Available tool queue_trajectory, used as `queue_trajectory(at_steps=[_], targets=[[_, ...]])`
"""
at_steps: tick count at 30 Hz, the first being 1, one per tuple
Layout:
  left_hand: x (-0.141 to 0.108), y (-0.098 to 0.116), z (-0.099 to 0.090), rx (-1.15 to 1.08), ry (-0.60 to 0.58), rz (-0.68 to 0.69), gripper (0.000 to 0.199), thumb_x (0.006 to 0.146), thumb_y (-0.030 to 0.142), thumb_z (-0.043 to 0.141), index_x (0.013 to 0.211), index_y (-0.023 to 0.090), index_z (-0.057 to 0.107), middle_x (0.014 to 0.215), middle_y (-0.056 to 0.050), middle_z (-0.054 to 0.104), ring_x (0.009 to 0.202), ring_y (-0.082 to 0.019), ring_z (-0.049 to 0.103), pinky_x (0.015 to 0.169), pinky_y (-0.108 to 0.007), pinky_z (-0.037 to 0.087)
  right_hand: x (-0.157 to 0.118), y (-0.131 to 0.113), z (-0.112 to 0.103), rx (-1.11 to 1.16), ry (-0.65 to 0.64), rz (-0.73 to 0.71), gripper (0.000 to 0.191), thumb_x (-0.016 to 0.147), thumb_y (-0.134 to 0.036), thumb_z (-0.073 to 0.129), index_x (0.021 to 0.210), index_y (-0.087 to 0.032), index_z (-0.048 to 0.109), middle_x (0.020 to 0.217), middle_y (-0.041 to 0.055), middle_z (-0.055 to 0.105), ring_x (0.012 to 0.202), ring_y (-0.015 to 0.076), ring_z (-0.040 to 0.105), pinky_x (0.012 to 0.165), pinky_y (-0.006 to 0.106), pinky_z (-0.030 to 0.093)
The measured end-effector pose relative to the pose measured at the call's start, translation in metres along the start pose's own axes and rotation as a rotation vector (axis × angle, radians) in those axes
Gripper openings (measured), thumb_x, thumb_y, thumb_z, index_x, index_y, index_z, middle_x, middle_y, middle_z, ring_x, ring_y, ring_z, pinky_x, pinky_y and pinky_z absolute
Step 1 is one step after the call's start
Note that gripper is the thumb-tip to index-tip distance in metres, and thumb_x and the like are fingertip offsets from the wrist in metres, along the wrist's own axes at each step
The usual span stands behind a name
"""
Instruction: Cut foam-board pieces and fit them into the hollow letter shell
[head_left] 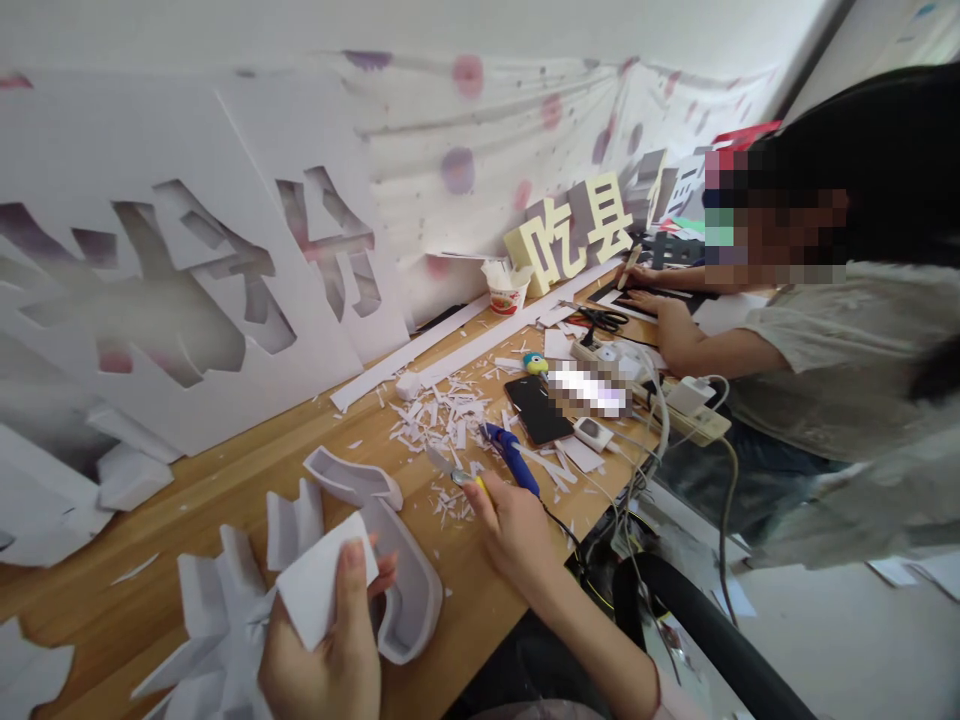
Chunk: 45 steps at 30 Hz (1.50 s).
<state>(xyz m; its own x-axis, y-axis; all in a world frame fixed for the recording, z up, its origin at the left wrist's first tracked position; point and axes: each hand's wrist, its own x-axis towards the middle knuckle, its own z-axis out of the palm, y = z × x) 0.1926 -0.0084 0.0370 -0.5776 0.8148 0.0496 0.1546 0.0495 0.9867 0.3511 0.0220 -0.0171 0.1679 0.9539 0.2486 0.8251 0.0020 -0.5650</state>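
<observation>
A flat white foam board piece (pixel 319 585) is held in my left hand (pixel 337 640), the thumb across its face and the fingers behind it. My right hand (pixel 514 530) is closed around the yellow handle of a utility knife (pixel 448 468), whose blade points up and left over the table. White hollow foam letter parts lie beside and beyond my left hand, one curved (pixel 352 480), one long and rounded (pixel 409 590), one large and branching (pixel 217 590). A blue glue gun (pixel 512 458) rests just past my right hand, near scattered white scraps (pixel 450 415).
A black phone (pixel 538 410), power strips with cables (pixel 694 415), scissors (pixel 600 318) and a paper cup (pixel 507 290) are to the right. Cut-out white boards (pixel 225 400) lean at the back left. A person (pixel 810 370) works at the right.
</observation>
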Motion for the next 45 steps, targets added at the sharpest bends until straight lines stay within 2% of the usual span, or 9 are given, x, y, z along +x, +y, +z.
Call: queue_trajectory(at_steps=[4,8,14,18,21,25,33,39,45], targets=[[0.008,-0.012,-0.002,-0.225,-0.268,-0.207,0.060,0.073,0.060,0.078,0.111,0.015,0.067,0.100,-0.012,0.079,0.067,-0.024,0.076,0.052,-0.029,0.061,-0.011,-0.007,-0.012,0.075,-0.072,-0.090,0.070,0.100,-0.069,0.007,0.066,-0.022,0.046,0.052,-0.0018,0.054,0.047,0.0116,0.051,0.049,0.024,0.024],[0.003,-0.018,-0.005,-0.279,-0.377,-0.253,0.061,0.076,0.058,0.077,0.116,0.014,0.067,0.107,-0.015,0.077,0.076,-0.026,0.077,0.055,-0.029,0.061,-0.018,-0.017,-0.018,0.115,-0.099,-0.152,0.064,0.102,-0.066,0.012,0.066,-0.022,0.043,0.051,-0.0031,0.050,0.046,0.0106,0.048,0.049,0.024,0.024],[0.000,-0.005,-0.018,-0.339,-0.540,-0.389,0.046,0.070,0.045,0.085,0.102,0.013,0.076,0.094,-0.013,0.080,0.079,-0.027,0.077,0.075,-0.036,0.063,-0.016,-0.019,-0.024,0.082,-0.112,-0.301,0.064,0.100,-0.070,0.021,0.067,-0.022,0.047,0.050,-0.0019,0.050,0.045,0.0111,0.043,0.049,0.026,0.019],[0.002,0.002,-0.028,-0.251,-0.627,-0.330,0.039,0.073,0.044,0.080,0.095,0.011,0.076,0.077,-0.010,0.079,0.065,-0.022,0.074,0.064,-0.031,0.062,-0.016,-0.020,-0.025,0.044,-0.105,-0.374,0.067,0.099,-0.071,0.020,0.067,-0.021,0.051,0.052,-0.0001,0.053,0.046,0.0112,0.042,0.051,0.027,0.017],[-0.001,0.007,-0.030,-0.109,-0.595,-0.242,0.036,0.074,0.048,0.078,0.084,0.013,0.075,0.058,-0.004,0.072,0.053,-0.018,0.068,0.054,-0.027,0.059,-0.018,-0.023,-0.024,0.027,-0.100,-0.402,0.067,0.100,-0.069,0.019,0.066,-0.021,0.051,0.051,-0.0002,0.053,0.046,0.0109,0.043,0.051,0.027,0.018],[-0.006,0.012,-0.027,0.004,-0.523,-0.154,0.034,0.073,0.051,0.076,0.072,0.017,0.073,0.049,0.001,0.065,0.046,-0.016,0.063,0.046,-0.024,0.055,-0.021,-0.026,-0.024,0.011,-0.078,-0.421,0.070,0.101,-0.069,0.015,0.066,-0.020,0.051,0.051,-0.0003,0.053,0.046,0.0102,0.045,0.050,0.028,0.018],[-0.003,0.003,-0.032,0.197,-0.430,0.100,0.034,0.075,0.051,0.072,0.055,0.023,0.070,0.042,0.003,0.061,0.040,-0.016,0.057,0.049,-0.028,0.049,-0.024,-0.027,-0.025,-0.019,0.037,-0.488,0.071,0.102,-0.067,0.015,0.062,-0.020,0.050,0.048,-0.0013,0.050,0.045,0.0094,0.041,0.050,0.028,0.019],[-0.002,0.001,-0.035,0.332,-0.345,0.240,0.044,0.076,0.060,0.071,0.049,0.025,0.066,0.035,0.004,0.053,0.037,-0.017,0.054,0.049,-0.030,0.047,-0.022,-0.027,-0.025,-0.047,0.124,-0.521,0.070,0.103,-0.065,0.017,0.063,-0.020,0.054,0.050,-0.0001,0.051,0.046,0.0109,0.039,0.051,0.028,0.021],[-0.001,-0.002,-0.031,0.334,-0.292,0.208,0.036,0.071,0.060,0.076,0.060,0.026,0.075,0.058,-0.002,0.075,0.059,-0.025,0.072,0.060,-0.034,0.055,-0.016,-0.020,-0.019,-0.065,0.131,-0.568,0.072,0.103,-0.065,0.015,0.064,-0.020,0.056,0.052,0.0006,0.053,0.047,0.0109,0.042,0.053,0.028,0.024]])
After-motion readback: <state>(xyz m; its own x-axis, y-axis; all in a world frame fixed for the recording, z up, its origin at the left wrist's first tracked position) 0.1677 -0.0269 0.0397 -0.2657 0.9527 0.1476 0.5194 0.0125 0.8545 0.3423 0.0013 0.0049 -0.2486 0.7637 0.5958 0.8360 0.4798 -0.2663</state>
